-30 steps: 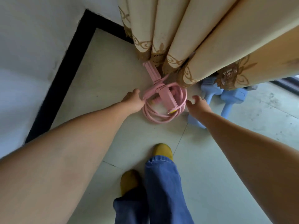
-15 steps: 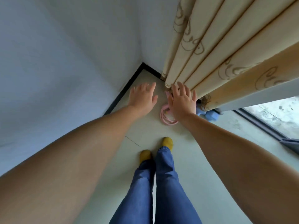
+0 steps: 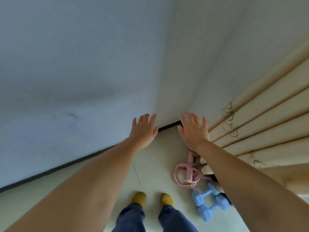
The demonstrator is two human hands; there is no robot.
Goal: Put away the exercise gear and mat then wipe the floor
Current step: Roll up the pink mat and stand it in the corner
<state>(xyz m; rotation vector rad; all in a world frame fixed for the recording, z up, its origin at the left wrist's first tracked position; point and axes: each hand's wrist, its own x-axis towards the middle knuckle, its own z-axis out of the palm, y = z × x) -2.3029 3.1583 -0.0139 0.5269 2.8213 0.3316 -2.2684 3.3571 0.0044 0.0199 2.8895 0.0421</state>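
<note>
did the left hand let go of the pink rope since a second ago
Yes. The left hand has lifted off the pink rope, which lies beside the curtain; the hand is open, high above it.

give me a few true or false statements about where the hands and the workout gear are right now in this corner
1. Both hands hold nothing. True: the left hand and the right hand are spread open in the air.
2. The coiled pink resistance band lies on the pale tiled floor. True.
3. The light blue dumbbells are in the right hand. False: they lie on the floor, beside the pink band.
4. The pink band lies left of both feet. False: it lies to the right of the yellow slippers, by the cream curtain.
5. The curtain hangs on the left side. False: it hangs on the right; a plain wall is on the left.
</note>
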